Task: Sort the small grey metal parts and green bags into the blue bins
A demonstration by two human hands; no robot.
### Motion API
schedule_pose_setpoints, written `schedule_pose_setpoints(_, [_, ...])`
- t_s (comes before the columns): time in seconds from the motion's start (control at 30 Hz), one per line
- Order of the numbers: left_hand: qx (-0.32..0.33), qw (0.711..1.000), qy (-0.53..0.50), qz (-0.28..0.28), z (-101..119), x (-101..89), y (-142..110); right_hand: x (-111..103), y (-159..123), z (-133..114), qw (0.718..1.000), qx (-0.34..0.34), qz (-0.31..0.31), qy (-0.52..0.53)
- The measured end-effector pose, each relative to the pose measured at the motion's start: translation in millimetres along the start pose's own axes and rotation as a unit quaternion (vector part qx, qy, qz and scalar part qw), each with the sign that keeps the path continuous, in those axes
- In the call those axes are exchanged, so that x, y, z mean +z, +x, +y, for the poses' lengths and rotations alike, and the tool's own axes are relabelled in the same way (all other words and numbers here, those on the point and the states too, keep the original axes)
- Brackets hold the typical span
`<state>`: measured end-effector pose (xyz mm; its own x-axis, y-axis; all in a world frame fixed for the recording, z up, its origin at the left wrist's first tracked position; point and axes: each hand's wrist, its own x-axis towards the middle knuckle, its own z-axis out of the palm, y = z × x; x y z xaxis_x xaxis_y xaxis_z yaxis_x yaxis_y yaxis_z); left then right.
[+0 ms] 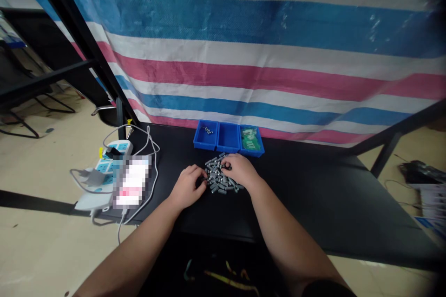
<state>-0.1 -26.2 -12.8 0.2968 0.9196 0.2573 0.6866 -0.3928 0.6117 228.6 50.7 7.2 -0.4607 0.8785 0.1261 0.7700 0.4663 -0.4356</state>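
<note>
A heap of small grey metal cylinders (219, 180) lies on the black table. At the left edge of the heap my left hand (190, 186) has its fingers curled, thumb and fingertips close together by the pieces. My right hand (241, 170) reaches over the heap's right side with thumb and fingers pinched. Whatever sits between the fingertips of either hand is too small to make out. Behind the heap stand joined blue bins. The left bin (198, 139) holds a few small shiny metal parts, the middle bin (228, 137) shows its bare floor, and the right bin (256, 152) contains green pieces.
To the left, a white power strip (91, 198) with plugs and looping white cables lies by a phone (132, 181) with a blurred screen. A striped plastic sheet (244, 74) hangs behind the black table (306, 195). Black metal posts frame both sides.
</note>
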Motion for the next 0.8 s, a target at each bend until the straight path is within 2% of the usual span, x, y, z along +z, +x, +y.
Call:
schedule_pose_setpoints(0.3, [0.002,1.000,0.003,-0.001,1.6,-1.0,0.2,1.0,0.8,-1.9,0.999,-0.038,0.004,0.009])
schedule_pose_setpoints(0.5, [0.001,1.000,0.006,-0.005,1.0,-0.7,-0.2,-5.6,-1.7,-4.7,0.985,-0.046,0.067,0.155])
schedule_pose_setpoints(0.57, [0.000,1.000,0.008,-0.005,1.2,-0.8,-0.2,-6.2,-2.8,-3.9,0.975,-0.047,0.055,0.211])
schedule_pose_setpoints(0.73, [-0.003,1.000,0.008,-0.008,1.5,-1.3,0.0,0.2,-1.4,0.7,0.959,-0.017,-0.041,0.279])
schedule_pose_setpoints(0.8, [-0.003,1.000,0.008,-0.009,1.0,-1.3,0.1,4.0,2.5,-0.8,0.939,0.003,-0.022,0.342])
